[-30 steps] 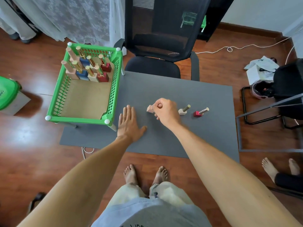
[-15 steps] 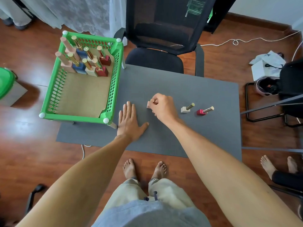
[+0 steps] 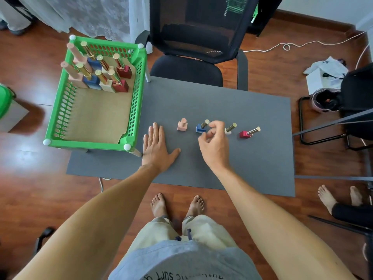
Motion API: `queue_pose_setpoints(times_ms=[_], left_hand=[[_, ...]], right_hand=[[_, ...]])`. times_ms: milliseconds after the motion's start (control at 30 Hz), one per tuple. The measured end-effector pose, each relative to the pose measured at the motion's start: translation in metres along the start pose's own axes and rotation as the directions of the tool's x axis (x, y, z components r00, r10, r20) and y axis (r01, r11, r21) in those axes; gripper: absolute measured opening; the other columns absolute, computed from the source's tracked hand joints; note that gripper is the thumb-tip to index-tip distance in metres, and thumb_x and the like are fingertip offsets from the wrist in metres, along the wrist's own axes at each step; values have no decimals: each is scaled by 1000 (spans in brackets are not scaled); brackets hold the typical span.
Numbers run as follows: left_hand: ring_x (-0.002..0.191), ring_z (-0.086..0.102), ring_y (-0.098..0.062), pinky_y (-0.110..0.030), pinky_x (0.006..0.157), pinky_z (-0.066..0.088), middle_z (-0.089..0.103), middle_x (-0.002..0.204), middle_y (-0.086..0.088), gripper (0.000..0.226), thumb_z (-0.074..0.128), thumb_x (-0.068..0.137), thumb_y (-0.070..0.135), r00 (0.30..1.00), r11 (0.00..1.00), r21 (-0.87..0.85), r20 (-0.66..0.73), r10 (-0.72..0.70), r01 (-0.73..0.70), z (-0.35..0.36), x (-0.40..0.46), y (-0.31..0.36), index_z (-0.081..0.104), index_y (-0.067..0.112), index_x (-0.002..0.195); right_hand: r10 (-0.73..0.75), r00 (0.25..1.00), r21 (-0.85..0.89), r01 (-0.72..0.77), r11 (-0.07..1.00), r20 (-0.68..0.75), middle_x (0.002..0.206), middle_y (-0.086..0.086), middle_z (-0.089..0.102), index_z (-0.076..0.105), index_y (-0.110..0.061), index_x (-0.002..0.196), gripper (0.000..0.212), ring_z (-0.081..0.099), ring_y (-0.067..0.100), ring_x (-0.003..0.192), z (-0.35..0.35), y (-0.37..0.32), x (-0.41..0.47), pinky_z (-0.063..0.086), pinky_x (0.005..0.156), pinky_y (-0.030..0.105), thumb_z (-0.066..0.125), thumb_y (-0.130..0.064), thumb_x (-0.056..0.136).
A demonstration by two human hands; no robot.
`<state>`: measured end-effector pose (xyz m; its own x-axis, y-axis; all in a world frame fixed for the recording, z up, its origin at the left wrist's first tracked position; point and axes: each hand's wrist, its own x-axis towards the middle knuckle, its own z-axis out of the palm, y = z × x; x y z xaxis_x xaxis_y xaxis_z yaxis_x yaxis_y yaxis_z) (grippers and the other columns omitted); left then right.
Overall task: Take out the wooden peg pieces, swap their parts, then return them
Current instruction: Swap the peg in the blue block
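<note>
Shirt text is showing upside down, unreadable. Right hand (image 3: 214, 147) is hovering loosely curled, gripping nothing, partly hiding the white peg (image 3: 229, 129); left hand (image 3: 156, 147) is lying flat, fingers spread.

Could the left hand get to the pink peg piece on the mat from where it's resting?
Probably yes. The left hand lies flat on the grey mat, and the pink peg piece stands just beyond its fingertips with bare mat between them; nothing blocks the way.

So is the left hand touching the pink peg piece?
Apart. The head view shows the left hand flat on the grey mat, with bare mat between its fingertips and the pink peg piece.
</note>
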<state>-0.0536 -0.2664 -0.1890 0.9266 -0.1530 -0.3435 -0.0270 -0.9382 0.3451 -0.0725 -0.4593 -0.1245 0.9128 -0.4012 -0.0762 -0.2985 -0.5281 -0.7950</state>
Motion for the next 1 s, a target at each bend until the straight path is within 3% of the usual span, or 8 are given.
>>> queue_pose_setpoints(times_ms=[200,300,433,533,633,733,800,1000], left_hand=[[156,-16,-22,-40,125,-11,-13,170,-7,108,47,88,71,1000,1000,-18,11,-7,7,1,1,-2,-3,11,162],[156,-16,-22,-39,125,-9,-13,170,-7,108,49,89,71,1000,1000,-15,20,-4,4,-2,1,-3,-2,11,162],[156,-15,-22,-40,126,-7,-12,170,-7,108,53,89,69,999,1000,-14,43,-5,5,-9,2,-1,-2,11,162],[156,-13,-23,-41,126,-4,-11,170,-8,108,57,89,65,998,1000,-20,65,-2,3,-15,3,1,0,11,162],[157,-8,-25,-43,127,2,-7,170,-9,103,63,90,58,995,1000,-25,98,-13,16,-24,5,4,7,10,161],[152,20,-31,-46,120,27,14,165,-10,77,69,89,44,997,998,-65,82,-15,21,-35,3,10,33,10,148],[131,48,-34,-47,98,45,34,150,-7,59,70,90,37,999,991,-130,25,-35,38,-44,1,14,44,13,138],[104,63,-20,-36,84,52,58,117,7,40,70,89,34,998,937,-346,-31,-53,39,-67,-5,32,60,27,127]], right_hand=[[243,943,-64,-234,970,226,105,5,61,40,-28,152,60,67,32,96,-5,27,19,58,84,47,58,-10,97],[212,925,-59,-204,977,316,87,0,59,51,-32,143,52,72,16,74,-4,28,33,63,75,47,58,-8,98],[176,931,-76,-160,984,321,84,-5,59,56,-33,120,31,63,-2,52,0,26,44,57,59,30,58,-9,101],[170,937,-48,-163,986,307,83,-7,61,57,-32,113,28,64,6,56,-1,22,44,58,63,34,59,-7,100],[150,942,-21,-151,988,301,102,7,65,64,-22,116,24,69,21,77,-4,19,39,60,77,44,64,-5,98],[134,948,-10,-137,991,289,111,5,64,70,-11,121,25,67,29,102,-10,15,33,58,93,52,68,-6,97],[127,950,20,-139,990,286,109,4,69,73,-12,118,22,67,27,103,-15,8,28,58,94,53,67,-8,97],[94,947,87,-127,988,308,101,6,77,75,-13,117,23,75,29,93,-26,-13,15,62,90,48,64,-7,98]])
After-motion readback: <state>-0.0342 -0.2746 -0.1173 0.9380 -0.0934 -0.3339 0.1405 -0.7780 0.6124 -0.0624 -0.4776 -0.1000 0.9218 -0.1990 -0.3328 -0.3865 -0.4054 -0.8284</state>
